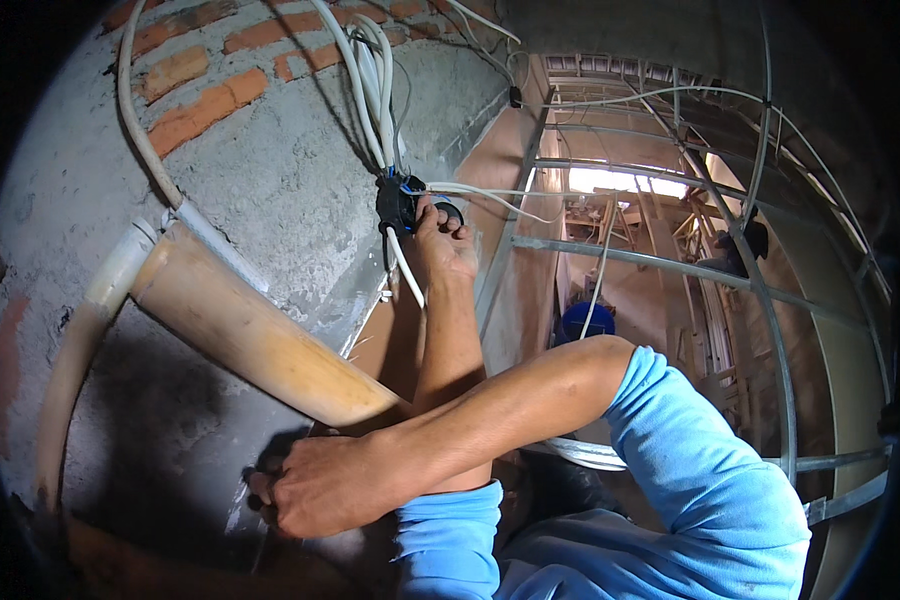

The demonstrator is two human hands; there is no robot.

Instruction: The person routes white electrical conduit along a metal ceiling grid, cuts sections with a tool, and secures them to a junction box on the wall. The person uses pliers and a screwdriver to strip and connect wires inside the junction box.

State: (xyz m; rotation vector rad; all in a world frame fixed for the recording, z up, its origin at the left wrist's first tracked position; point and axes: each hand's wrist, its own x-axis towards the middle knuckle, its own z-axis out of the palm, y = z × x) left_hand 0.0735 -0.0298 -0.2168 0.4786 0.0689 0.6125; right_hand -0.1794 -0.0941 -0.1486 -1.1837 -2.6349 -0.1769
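My left hand (444,247) reaches up to a black junction box (394,203) at the wall. Its fingers curl around a round black piece (450,212) beside the box; blue wires show between them. Several white cables (370,90) come down into the box from above, others run off to the right, and one (405,265) leaves below. My right hand (325,487) crosses over my left forearm, low on the left near the wall. Its fingers are curled, and what they hold, if anything, is hidden in shadow.
A thick yellowish-brown pole (260,325) slants across the left, next to a pale bent pipe (95,300). Behind is a rough cement wall (260,190) with exposed bricks (205,110). Metal framing bars (630,258) stand at right; beyond them is a blue bucket (588,320).
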